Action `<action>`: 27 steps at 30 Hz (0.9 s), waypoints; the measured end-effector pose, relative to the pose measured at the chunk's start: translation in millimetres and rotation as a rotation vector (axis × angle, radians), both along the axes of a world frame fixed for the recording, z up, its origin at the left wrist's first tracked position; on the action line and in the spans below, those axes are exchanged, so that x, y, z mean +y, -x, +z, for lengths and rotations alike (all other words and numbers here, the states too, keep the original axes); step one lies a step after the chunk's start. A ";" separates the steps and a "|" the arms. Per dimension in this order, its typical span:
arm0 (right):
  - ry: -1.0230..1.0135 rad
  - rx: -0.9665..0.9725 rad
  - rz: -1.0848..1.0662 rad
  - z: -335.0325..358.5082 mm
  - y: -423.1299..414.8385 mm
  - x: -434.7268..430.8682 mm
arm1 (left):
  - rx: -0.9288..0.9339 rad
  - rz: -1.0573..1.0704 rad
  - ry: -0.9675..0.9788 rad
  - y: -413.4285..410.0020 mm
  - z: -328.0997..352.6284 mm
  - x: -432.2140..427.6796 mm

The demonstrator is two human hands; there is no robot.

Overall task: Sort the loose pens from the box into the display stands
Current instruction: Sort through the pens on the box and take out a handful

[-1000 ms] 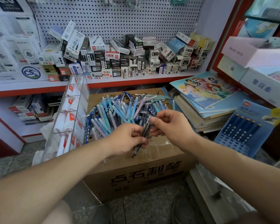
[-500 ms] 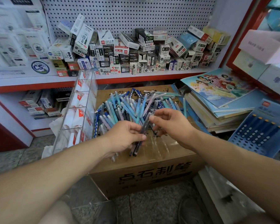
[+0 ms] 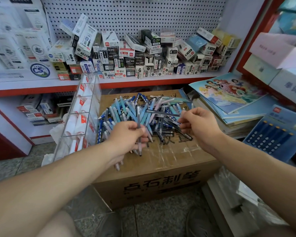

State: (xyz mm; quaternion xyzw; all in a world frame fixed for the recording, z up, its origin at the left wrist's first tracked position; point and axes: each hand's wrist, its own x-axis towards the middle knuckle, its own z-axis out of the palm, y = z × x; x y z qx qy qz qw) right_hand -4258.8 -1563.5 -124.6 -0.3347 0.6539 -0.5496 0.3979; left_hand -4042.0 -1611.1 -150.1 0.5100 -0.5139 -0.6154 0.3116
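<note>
Left hand (image 3: 126, 135) first: fingers curled tight round a small bundle of pens (image 3: 138, 117), one slim dark barrel standing nearly upright through the fist, pale ends poking out below it. Right hand (image 3: 200, 124) is over the heap, thumb and forefinger pinching the end of a dark pen (image 3: 162, 113) that lies level, pointing left across the pile. And the pile of loose pens (image 3: 125, 110) sits on the taped lid of the cardboard box (image 3: 161, 183): blues, pinks, pale greens, all crossed over each other.

How will these handle? Light, I'd say, with stiff plastic barrels, smooth and a bit slippery, so they roll and slide off one another. One taken by its very end will swing; mid-barrel is the safer pinch. The bundle wants a firm wrap near its middle or the outer ones slither out. Not fragile, though clips could snag in the tangle.

Surface now: glossy tape over flat cardboard, nothing to stop a roller going off the front edge onto the speckled floor (image 3: 161, 219). Clear acrylic stand (image 3: 91, 93) leans just beside the box on my left, its compartments holding white packets with red marks. Blue stand (image 3: 270, 139) with rows of holes rests to my right, near a stack of picture notebooks (image 3: 229, 93). Behind, a shelf (image 3: 143, 80) crammed with little boxes, under a pegboard (image 3: 135, 14).
</note>
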 end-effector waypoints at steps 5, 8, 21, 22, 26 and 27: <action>-0.039 -0.186 0.301 -7.6 -16.9 10.9 | 0.148 -0.005 -0.102 11.0 4.8 4.2; -0.081 -0.040 0.406 -16.8 -30.6 13.8 | 0.203 -0.004 -0.137 14.8 7.3 5.2; -0.273 0.844 0.341 -44.3 -25.8 -10.6 | 0.062 0.050 -0.023 3.8 0.7 0.9; -0.292 0.855 0.344 -47.3 -26.0 -11.8 | 0.061 0.047 -0.018 3.2 0.0 0.5; -0.280 0.869 0.305 -51.3 -27.7 -14.3 | 0.057 0.027 -0.012 4.3 0.7 0.7; -0.276 0.871 0.298 -51.5 -27.2 -14.2 | 0.054 0.024 -0.012 4.8 0.9 0.8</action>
